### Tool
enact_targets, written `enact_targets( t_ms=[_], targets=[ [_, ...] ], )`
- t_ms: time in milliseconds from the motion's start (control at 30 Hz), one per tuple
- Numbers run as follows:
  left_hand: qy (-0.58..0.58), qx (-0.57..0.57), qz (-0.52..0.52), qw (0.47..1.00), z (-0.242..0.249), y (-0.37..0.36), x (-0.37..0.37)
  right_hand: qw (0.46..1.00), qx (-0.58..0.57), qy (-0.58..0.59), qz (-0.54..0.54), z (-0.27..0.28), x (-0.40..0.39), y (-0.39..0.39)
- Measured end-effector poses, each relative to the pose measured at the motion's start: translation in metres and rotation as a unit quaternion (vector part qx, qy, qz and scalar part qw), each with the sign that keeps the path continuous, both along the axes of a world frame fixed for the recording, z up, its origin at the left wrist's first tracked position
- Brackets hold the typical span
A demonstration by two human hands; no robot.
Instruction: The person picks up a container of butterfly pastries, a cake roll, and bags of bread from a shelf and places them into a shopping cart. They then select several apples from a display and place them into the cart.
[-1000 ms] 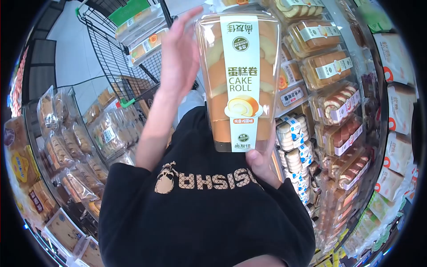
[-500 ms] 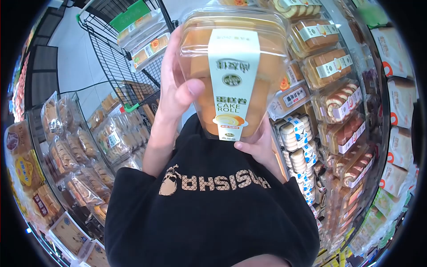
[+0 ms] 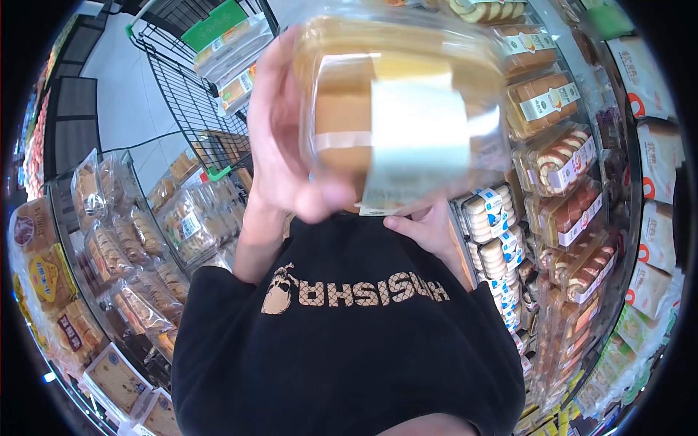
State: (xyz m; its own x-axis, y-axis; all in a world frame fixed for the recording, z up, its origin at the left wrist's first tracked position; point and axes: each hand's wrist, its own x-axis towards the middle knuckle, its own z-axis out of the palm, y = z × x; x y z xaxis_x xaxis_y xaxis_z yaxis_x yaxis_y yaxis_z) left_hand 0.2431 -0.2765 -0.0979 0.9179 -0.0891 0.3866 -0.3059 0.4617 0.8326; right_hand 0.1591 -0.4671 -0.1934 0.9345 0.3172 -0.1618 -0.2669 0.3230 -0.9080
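Head view: we have a clear plastic box of tan cake in front of our chest, between our two bare hands, above the floor and off every shelf. A pale green paper label runs down its face, its print blurred and washed out by glare. The box's near, lower end sits just above the neck of our black T-shirt.

Our left hand is clamped on the box's left side, thumb spread apart from the other fingers and laid at the lower left corner. Our right hand supports the lower right, its thumb by the label's bottom edge; its other fingers are mostly behind the box, so we cannot tell how they lie.

Tan patterned lettering crosses our shirt, upside down to us. Beyond our left hand stands a black wire shopping cart with a green panel and packaged goods. Clear bags of baked goods fill the left side. On the right are stacked clear boxes of rolls, white round pastries with blue labels and white packets with red circles.
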Motion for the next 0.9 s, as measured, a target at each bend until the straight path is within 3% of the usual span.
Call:
enact_targets(
  t_ms=[333,500,633,733,800,833,867,900],
  targets=[
    [-0.161,0.076,-0.033,0.983,0.006,0.002,-0.009,0.999,-0.035,-0.007,-0.02,-0.021,0.003,-0.044],
    [-0.232,0.145,-0.063,0.96,0.013,0.004,-0.013,0.998,-0.052,-0.007,-0.034,-0.031,-0.002,-0.008],
    [-0.309,0.112,-0.121,0.937,0.007,-0.003,-0.002,0.997,-0.068,-0.006,-0.043,-0.039,-0.003,0.026],
    [-0.231,0.149,-0.065,0.959,0.001,-0.001,-0.005,0.996,-0.08,-0.007,-0.048,-0.048,0.009,-0.006],
    [-0.209,0.081,-0.053,0.973,0.001,-0.002,0.0,0.995,-0.087,-0.009,-0.052,-0.036,0.011,-0.024],
    [-0.125,0.054,-0.084,0.987,-0.002,0.001,0.003,0.986,-0.143,-0.089,0.007,-0.011,0.007,-0.027],
    [0.008,0.024,-0.077,0.997,0.007,0.001,0.002,0.994,-0.052,-0.09,-0.029,0.007,0.009,-0.017],
    [0.06,0.023,-0.067,0.996,0.01,0.0,0.004,0.992,-0.055,-0.107,-0.035,0.007,0.006,-0.017]
  ],
)
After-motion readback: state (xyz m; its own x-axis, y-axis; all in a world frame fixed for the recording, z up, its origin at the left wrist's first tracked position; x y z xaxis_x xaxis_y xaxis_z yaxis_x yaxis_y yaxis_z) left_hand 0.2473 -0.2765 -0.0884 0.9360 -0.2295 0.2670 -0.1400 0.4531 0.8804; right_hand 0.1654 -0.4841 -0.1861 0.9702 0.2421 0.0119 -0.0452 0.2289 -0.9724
